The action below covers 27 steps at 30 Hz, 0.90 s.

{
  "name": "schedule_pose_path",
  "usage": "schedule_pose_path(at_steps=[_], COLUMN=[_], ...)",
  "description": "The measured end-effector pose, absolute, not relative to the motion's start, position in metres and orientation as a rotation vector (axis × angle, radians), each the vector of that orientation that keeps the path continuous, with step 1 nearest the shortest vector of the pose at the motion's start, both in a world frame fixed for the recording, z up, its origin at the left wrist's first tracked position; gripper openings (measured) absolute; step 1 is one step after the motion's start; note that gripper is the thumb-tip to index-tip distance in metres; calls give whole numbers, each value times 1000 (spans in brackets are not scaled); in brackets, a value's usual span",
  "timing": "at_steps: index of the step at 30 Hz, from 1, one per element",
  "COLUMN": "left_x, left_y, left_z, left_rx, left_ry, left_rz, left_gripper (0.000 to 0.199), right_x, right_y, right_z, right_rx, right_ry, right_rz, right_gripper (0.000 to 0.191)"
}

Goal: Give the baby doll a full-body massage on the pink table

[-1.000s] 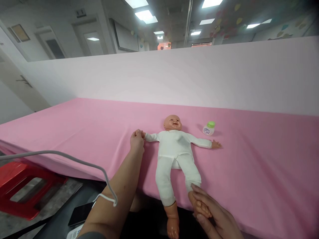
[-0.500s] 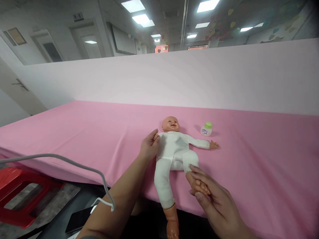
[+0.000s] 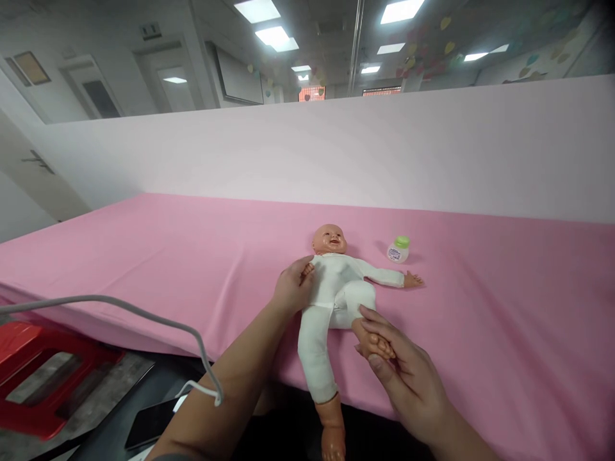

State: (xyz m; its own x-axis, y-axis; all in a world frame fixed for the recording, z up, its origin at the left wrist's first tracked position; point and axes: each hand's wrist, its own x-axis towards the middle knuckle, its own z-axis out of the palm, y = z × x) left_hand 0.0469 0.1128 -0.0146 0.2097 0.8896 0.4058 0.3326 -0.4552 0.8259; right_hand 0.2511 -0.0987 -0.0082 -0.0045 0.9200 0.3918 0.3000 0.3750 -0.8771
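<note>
A baby doll [image 3: 331, 282] with a white cloth body lies face up on the pink sheet, its head away from me. My left hand [image 3: 295, 285] is closed round the doll's small hand on the left, held against its chest. Its leg on the right is bent up at the knee, and my right hand [image 3: 403, 368] grips that foot [image 3: 375, 342], toes showing between thumb and fingers. The doll's other arm [image 3: 389, 276] stretches out to the right. Its other leg [image 3: 317, 358] lies straight toward me, the foot past the sheet's edge.
A small clear bottle with a green cap [image 3: 398, 250] stands right of the doll's head. The pink sheet [image 3: 182, 256] runs to a white wall [image 3: 307, 153] under a window. At lower left are a grey cable [image 3: 120, 305], a red stool [image 3: 38, 378] and a dark phone [image 3: 150, 424].
My left hand has moved right with the doll's hand, further over its chest. My right hand has brought the foot up and left, bending the leg more.
</note>
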Motion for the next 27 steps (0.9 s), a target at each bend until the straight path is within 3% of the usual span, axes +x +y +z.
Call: schedule_pose_path(at_steps=[4,8,15,27], left_x=[34,20,7,11], left_y=[131,155,174,168], left_z=[-15,-16,-21,-24], left_rx=[1587,1272,820,818], left_ry=[1183,1228,1354,1394], left_rz=[1408,1598,1575,1576], left_gripper=[31,25,17,18], right_x=[264,270,270,270], right_y=[-122,-141,-147,-147], right_z=[-23,-31,-41,-43], right_rx=[-1111,-1187,-1277,-1361], right_ry=[-1558,-1634,-1760,-1967], right_rz=[760,575,459,411], right_gripper=[41,41,40,48])
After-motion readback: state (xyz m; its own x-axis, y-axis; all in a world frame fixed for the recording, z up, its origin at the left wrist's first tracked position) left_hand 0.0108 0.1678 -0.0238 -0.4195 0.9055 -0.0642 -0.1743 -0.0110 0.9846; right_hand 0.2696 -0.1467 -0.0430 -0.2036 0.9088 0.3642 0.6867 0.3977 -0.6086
